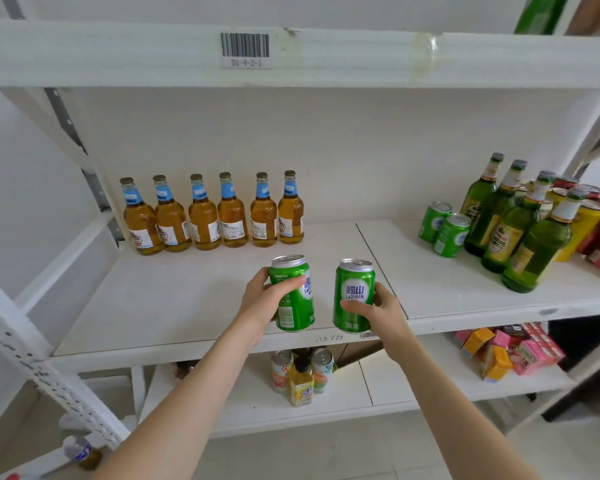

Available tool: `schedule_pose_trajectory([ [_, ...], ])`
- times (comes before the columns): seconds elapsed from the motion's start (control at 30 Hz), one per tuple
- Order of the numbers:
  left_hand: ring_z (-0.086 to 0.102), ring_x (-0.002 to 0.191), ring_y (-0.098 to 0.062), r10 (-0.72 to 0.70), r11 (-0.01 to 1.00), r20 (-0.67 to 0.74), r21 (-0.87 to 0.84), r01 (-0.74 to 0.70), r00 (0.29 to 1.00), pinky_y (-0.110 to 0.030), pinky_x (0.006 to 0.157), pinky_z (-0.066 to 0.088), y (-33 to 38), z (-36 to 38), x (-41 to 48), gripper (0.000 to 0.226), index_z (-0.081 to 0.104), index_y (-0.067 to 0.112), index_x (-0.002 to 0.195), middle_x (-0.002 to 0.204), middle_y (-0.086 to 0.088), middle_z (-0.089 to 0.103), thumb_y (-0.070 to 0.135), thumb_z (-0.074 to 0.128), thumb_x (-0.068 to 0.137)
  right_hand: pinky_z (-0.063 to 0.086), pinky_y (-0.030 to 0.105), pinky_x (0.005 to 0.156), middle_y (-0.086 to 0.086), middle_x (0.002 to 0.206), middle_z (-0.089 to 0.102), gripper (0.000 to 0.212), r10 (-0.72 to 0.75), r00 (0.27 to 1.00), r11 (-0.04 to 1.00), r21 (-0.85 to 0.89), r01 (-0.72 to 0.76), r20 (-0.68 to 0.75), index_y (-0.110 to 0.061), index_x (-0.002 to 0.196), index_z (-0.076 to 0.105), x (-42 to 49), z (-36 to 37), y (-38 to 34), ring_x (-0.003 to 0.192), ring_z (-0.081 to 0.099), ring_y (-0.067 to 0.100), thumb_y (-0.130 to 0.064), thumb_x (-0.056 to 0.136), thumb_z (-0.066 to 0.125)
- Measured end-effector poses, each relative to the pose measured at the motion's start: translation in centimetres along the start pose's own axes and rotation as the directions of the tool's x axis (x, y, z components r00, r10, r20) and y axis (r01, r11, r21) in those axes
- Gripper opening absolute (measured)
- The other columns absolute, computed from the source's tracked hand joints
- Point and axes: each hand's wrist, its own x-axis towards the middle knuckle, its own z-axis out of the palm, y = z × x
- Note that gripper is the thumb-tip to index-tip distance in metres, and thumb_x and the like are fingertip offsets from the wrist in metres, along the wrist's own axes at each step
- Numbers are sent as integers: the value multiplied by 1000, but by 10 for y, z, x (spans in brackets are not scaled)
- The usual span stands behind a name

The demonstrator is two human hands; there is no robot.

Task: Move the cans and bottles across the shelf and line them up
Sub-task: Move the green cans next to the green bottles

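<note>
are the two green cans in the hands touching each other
Apart: head view shows white shelf board between the left green metal can and the right green metal can.

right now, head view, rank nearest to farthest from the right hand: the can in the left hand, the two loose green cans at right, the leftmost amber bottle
1. Green can in the left hand: just left of the right hand, which grips a second can.
2. Two green cans: standing back right.
3. Leftmost amber bottle: far back left.
</note>
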Motion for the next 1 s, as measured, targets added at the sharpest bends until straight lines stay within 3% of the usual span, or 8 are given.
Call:
schedule_pose_trajectory([
  [0.1, 61, 97, -12, 3, 1000, 30, 22, -3, 1000, -32, 71, 47, 1, 33, 16, 42, 59, 26, 111, 108, 4, 67, 33, 80, 76, 57, 41, 80, 9, 104, 68, 41, 10, 1000, 1000, 20, -10, -22, -14, 110, 58, 15, -33, 7, 96, 67, 26, -11, 75, 79],
  [0.37, 63, 101, -16, 13, 998, 71, 58, -17, 997, -35, 76, 50, 6, 126, 57, 48, 60, 24, 116, 112, 0, 68, 33, 81, 74, 57, 39, 79, 10, 104, 68, 39, 26, 998, 998, 62, -22, -55, -15, 108, 59, 58, -122, 16, 96, 67, 26, -12, 75, 80],
  [0.53, 65, 98, -16, 17, 998, 72, 66, -21, 997, -34, 74, 50, 5, 194, 63, 49, 61, 23, 114, 108, 0, 70, 33, 83, 72, 54, 28, 71, 7, 104, 69, 39, 18, 999, 997, 80, -14, -48, -17, 109, 59, 71, -184, 20, 94, 67, 22, -13, 76, 79],
  [1.0, 62, 101, -17, -11, 999, 6, 50, 11, 1000, -40, 86, 48, -15, 349, 61, 44, 60, 24, 116, 108, 3, 67, 27, 79, 77, 52, 27, 73, 3, 105, 69, 41, 42, 997, 998, 42, -44, 57, -22, 106, 57, 105, -334, 31, 95, 66, 17, -14, 74, 81],
])
